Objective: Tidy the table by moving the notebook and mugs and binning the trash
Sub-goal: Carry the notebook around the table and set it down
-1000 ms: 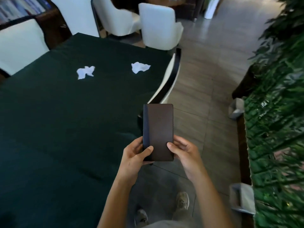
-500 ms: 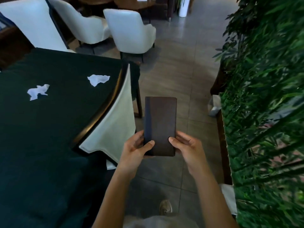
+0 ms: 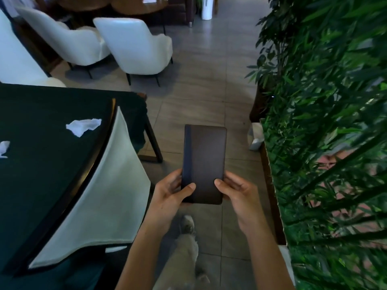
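I hold a closed dark brown notebook (image 3: 204, 162) with a darker spine in both hands, out over the tiled floor to the right of the table. My left hand (image 3: 170, 193) grips its lower left edge, thumb on the cover. My right hand (image 3: 235, 192) grips the lower right edge the same way. On the dark green tablecloth (image 3: 41, 164) lie two crumpled white tissues, one (image 3: 83, 126) near the table's right side and one (image 3: 3, 148) cut off at the left frame edge. No mugs are in view.
A white chair (image 3: 100, 206) with a dark frame is pushed in at the table's right side. Two more white armchairs (image 3: 136, 47) stand beyond on the floor. A tall wall of green plants (image 3: 330, 143) in a planter lines the right. My leg and shoe (image 3: 187, 225) are below.
The view has swung right and away from the table. The table and tissues have slid to the left of frame, the plants fill more of the right, and both hands still hold the notebook.
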Demonstrator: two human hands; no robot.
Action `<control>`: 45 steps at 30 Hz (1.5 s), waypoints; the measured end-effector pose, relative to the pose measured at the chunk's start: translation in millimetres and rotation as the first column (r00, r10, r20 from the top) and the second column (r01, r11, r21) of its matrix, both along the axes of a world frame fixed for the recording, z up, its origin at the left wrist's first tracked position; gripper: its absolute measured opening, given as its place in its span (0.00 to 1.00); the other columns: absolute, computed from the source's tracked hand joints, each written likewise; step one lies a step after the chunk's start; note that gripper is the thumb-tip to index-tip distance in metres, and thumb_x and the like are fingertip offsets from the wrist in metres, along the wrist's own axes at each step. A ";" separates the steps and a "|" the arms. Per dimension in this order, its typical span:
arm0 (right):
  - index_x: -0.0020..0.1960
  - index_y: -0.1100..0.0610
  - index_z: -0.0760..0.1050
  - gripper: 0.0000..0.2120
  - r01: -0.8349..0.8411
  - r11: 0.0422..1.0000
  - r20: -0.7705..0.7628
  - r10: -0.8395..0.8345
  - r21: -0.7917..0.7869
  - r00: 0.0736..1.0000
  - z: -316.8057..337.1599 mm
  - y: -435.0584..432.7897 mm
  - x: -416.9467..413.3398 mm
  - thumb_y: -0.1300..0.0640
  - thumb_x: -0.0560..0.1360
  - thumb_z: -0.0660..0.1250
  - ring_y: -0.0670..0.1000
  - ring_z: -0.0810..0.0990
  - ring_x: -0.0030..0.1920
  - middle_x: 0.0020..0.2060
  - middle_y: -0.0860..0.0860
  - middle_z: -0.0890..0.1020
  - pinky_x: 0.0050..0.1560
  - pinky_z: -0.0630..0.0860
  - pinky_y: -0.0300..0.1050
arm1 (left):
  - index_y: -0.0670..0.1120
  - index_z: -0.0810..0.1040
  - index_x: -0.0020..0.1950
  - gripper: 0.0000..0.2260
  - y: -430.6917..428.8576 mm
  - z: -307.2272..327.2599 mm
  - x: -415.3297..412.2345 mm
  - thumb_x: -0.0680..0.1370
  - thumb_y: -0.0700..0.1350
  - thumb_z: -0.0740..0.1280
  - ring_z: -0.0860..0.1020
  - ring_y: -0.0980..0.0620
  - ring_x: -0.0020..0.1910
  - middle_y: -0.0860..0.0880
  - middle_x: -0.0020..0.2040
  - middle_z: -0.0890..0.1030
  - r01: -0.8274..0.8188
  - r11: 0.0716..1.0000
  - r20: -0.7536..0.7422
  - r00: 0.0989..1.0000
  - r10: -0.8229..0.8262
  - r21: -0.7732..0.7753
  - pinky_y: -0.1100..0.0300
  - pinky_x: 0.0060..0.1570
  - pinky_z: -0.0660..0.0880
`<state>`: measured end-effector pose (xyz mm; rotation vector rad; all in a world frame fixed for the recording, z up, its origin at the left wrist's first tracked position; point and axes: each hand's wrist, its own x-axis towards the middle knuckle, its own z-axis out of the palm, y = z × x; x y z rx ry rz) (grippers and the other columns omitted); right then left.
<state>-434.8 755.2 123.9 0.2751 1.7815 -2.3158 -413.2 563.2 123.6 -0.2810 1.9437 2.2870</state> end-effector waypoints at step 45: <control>0.49 0.43 0.87 0.18 -0.558 0.826 -0.035 0.561 0.077 0.827 40.5 -99.8 -608.5 0.68 0.77 0.71 0.44 0.88 0.53 0.50 0.45 0.90 0.50 0.83 0.36 | 0.53 0.80 0.68 0.18 -61.6 20.6 -510.6 0.79 0.39 0.72 0.85 0.42 0.58 0.46 0.62 0.86 -0.497 0.867 0.017 0.868 0.496 0.042 0.39 0.53 0.84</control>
